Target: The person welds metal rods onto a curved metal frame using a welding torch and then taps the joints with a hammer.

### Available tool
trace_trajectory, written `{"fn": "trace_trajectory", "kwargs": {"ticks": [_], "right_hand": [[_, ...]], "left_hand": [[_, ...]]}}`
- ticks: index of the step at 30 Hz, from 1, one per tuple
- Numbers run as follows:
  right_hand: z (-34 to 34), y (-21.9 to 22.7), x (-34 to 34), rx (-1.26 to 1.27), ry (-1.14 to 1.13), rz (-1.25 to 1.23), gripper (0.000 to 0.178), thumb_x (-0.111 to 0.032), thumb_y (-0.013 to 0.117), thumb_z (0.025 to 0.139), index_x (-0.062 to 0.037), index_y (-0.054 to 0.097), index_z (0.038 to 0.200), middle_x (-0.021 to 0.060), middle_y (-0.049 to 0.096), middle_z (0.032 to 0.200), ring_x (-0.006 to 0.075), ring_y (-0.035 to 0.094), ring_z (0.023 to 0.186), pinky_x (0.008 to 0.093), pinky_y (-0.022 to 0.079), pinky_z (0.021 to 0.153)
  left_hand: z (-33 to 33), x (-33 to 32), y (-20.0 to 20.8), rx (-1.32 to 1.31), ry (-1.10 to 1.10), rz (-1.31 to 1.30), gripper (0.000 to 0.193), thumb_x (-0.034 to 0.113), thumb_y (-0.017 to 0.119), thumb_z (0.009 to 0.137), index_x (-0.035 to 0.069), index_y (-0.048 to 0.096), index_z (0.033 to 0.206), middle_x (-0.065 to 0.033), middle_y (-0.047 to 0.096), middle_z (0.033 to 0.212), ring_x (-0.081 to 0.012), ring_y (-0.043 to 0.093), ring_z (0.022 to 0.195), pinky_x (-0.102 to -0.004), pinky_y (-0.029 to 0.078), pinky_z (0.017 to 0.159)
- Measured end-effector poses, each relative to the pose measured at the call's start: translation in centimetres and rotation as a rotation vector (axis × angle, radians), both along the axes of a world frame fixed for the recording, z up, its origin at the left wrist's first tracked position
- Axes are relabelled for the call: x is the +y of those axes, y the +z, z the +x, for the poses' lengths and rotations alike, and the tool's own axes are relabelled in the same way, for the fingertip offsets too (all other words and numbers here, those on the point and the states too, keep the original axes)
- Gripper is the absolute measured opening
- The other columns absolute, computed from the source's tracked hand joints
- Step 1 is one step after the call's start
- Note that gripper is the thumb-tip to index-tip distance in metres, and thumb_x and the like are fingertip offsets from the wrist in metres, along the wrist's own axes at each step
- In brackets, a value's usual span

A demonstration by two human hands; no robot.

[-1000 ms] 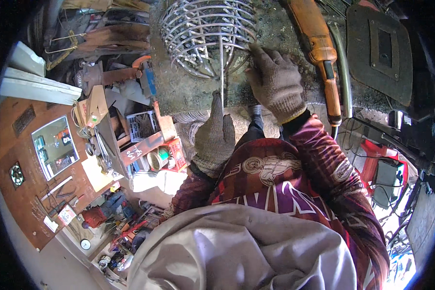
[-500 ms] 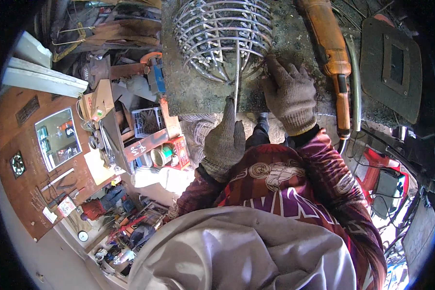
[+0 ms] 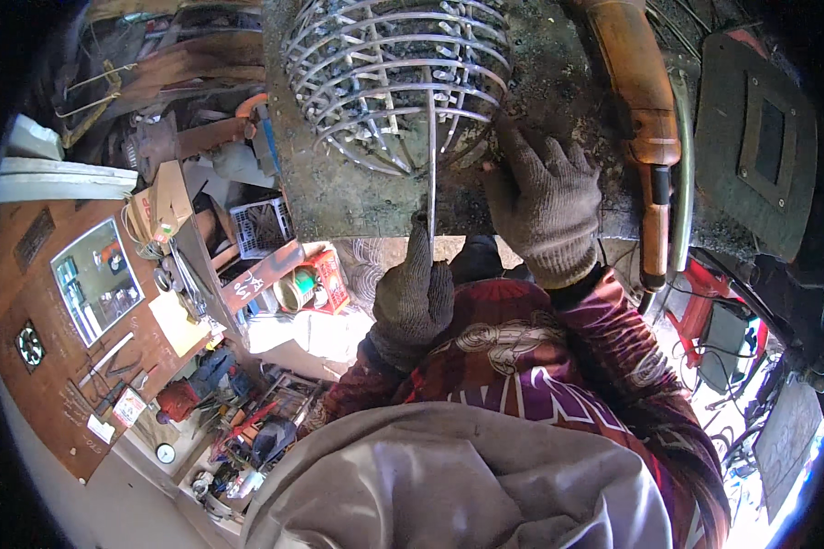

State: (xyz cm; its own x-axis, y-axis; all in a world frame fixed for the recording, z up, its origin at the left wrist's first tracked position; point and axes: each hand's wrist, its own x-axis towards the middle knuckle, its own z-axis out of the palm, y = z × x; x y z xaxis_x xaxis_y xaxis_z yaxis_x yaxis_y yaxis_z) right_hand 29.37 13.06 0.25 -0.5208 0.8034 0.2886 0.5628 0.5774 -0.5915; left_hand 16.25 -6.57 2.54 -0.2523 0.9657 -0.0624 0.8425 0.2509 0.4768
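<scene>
Gripping a thin straight steel rod (image 3: 430,174) near its near end, the left hand (image 3: 414,293), in a grey knit work glove, has its fingers wrapped tight round the rod w/ the forefinger laid along it, pointing far. Rod runs from that grip up over the near edge of the dark, scorched metal worktop (image 3: 339,197) and lies against the round silver wire basket w/ welded ribs (image 3: 398,78), which sits on the worktop's far-left part. Right hand (image 3: 545,206), also in a grey knit glove, lies palm-down on the worktop just right of the rod, fingers spread flat and reaching to the basket's near-right rim; grip is open, holding nothing. Right of that hand, an orange-bodied welding torch w/ a grey cable (image 3: 645,119) lies lengthwise on the worktop, apart from the glove. Further right sits a dark welding mask w/ a rectangular window (image 3: 751,146). Both forearms wear a maroon patterned sleeve (image 3: 522,357). Left and below the worktop: cluttered shelves, a white plastic crate (image 3: 261,224) and a red tin (image 3: 325,279).
</scene>
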Motion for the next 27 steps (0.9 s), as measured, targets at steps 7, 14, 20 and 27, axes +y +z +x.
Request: {"fn": "trace_trajectory", "kwargs": {"ticks": [7,14,20,27], "right_hand": [[0.0,0.0,-0.2,0.058,-0.027,0.015,0.048,-0.022,0.074,0.084,-0.0115,0.068,0.130,0.0121,0.070,0.103,0.0348,0.065,0.091,0.0464,0.053,0.081],[3.5,2.4,-1.4,0.350,0.124,-0.062,0.059,-0.020,0.079,0.078,-0.0063,0.062,0.133,0.0172,0.066,0.096,0.0373,0.063,0.082,0.0483,0.052,0.072],[17.0,8.2,-4.8,0.465,-0.152,-0.029,0.047,-0.025,0.075,0.087,-0.0033,0.066,0.127,0.0147,0.065,0.091,0.0327,0.066,0.077,0.0419,0.052,0.072],[32.3,-1.1,-6.0,0.594,-1.211,0.211,0.050,-0.037,0.057,0.106,0.0029,0.054,0.136,0.0072,0.062,0.107,0.0154,0.058,0.092,0.0308,0.049,0.084]], "left_hand": [[0.4,-0.3,0.5,-0.001,0.049,-0.040,0.063,0.009,0.054,0.100,-0.009,0.030,0.156,-0.0073,0.061,0.063,-0.0236,0.063,0.056,-0.0375,0.050,0.055],[-1.2,0.3,-1.0,-0.188,0.140,-0.071,0.059,0.017,0.052,0.104,-0.003,0.033,0.157,-0.0112,0.068,0.082,-0.0214,0.066,0.071,-0.0349,0.052,0.065],[-0.5,1.3,0.9,-0.198,0.089,-0.086,0.058,0.017,0.048,0.107,-0.004,0.031,0.158,-0.0158,0.069,0.094,-0.0207,0.063,0.078,-0.0347,0.053,0.073],[0.1,1.2,-0.8,-0.091,-0.008,0.182,0.057,0.011,0.045,0.107,-0.009,0.027,0.157,-0.0316,0.057,0.139,-0.0319,0.063,0.115,-0.0371,0.048,0.098]]}}
